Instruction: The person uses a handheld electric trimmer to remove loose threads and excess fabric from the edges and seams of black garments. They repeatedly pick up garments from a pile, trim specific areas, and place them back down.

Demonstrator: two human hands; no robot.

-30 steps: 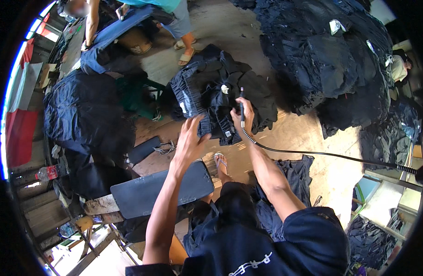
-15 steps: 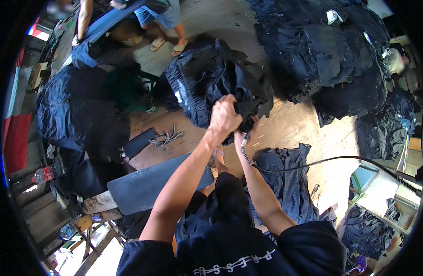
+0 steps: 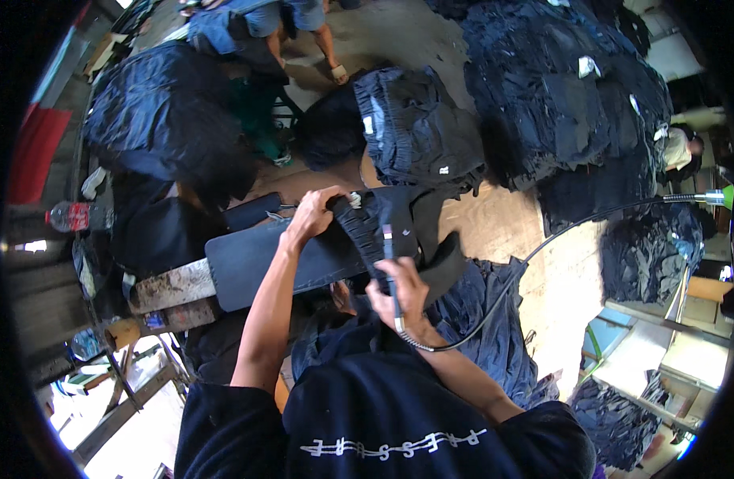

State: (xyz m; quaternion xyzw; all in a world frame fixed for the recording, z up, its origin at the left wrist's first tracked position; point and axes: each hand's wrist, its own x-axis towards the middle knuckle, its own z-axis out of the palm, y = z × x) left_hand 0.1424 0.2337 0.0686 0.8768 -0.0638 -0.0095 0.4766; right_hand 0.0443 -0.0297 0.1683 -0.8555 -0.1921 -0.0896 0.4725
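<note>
My left hand [image 3: 313,212] pinches the edge of a black garment [image 3: 400,209] with a gathered elastic waistband, stretched out in front of me. My right hand [image 3: 399,287] is closed around a slim handheld tool [image 3: 388,237], which lies over the garment near the waistband. A black flexible cable [image 3: 507,281] runs from the tool's lower end up to the right; the exact kind of tool cannot be made out. Just beyond my hands sits a heap of black elastic-waist garments [image 3: 419,128]. A padded dark board [image 3: 255,267] lies under and left of my left forearm.
Large piles of dark cloth stand at the right [image 3: 575,104] and left [image 3: 159,120]. Dark garments [image 3: 495,311] lie by my right forearm. A plastic bottle [image 3: 79,216] is at the far left. Another person's legs [image 3: 323,40] show at the top.
Both hands have come back toward me from the heap, bringing a black garment. My left hand has moved left, stretching the waistband; the tool now shows in my right hand.
</note>
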